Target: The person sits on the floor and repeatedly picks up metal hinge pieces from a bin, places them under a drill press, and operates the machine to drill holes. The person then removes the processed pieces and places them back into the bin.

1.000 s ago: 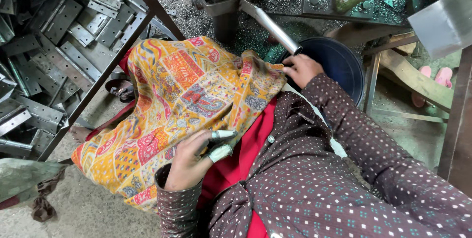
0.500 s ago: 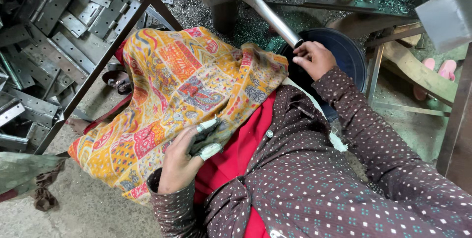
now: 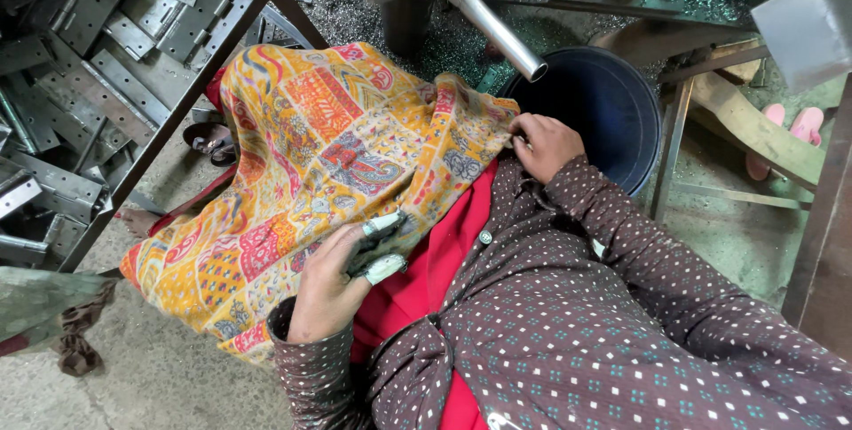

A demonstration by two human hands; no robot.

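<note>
The left hand (image 3: 328, 292), fingertips capped with pale tape, rests loosely open on the yellow patterned cloth (image 3: 328, 155) spread over the lap as a cover, while the right hand (image 3: 543, 144) pinches that cloth's far edge beside the dark blue tub (image 3: 612, 110).

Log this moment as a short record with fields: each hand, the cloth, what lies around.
left hand: rests on the patterned cloth, fingertips wrapped in pale tape
right hand: grips the cloth's edge beside the dark tub
cloth: orange-yellow patchwork, draped over the lap
tub: dark blue, round, under a metal chute
left side: grey metal hinges piled behind a slanted frame
</note>
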